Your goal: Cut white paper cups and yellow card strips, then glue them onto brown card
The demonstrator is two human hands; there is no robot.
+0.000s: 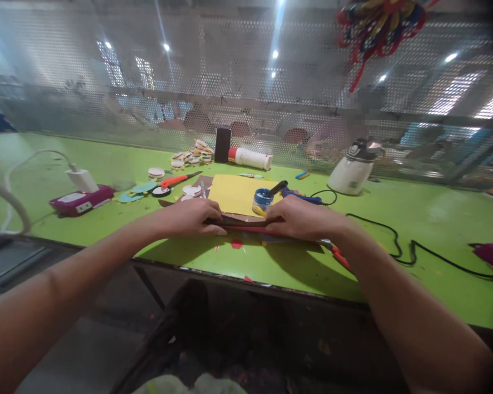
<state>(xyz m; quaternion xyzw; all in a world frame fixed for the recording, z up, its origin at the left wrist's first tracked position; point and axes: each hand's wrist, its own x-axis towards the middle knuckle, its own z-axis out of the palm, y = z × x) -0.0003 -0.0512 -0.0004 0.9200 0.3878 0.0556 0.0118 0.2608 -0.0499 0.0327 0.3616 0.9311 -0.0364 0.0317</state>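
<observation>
My left hand (195,215) and my right hand (298,218) both grip the near edge of a brown sheet (242,220), thumbs towards me, fingers on top. The sheet's near edge is lifted slightly, and a red layer shows under it. On top, between and beyond the hands, lies a yellow sheet (232,191). A small jar with blue on it (263,198) stands there, a black handle (277,189) leaning across it. Just past my right hand is a blue tool with a black cord (304,196). An orange-handled tool (340,258) pokes out under my right wrist.
Orange-handled scissors (178,180), a black-rimmed roll (161,191) and teal discs (137,191) lie left on the green table (414,213). A purple power strip (82,201) is further left. Behind stand a phone-like black slab (223,145), a white tube (250,158) and a white jug (350,172).
</observation>
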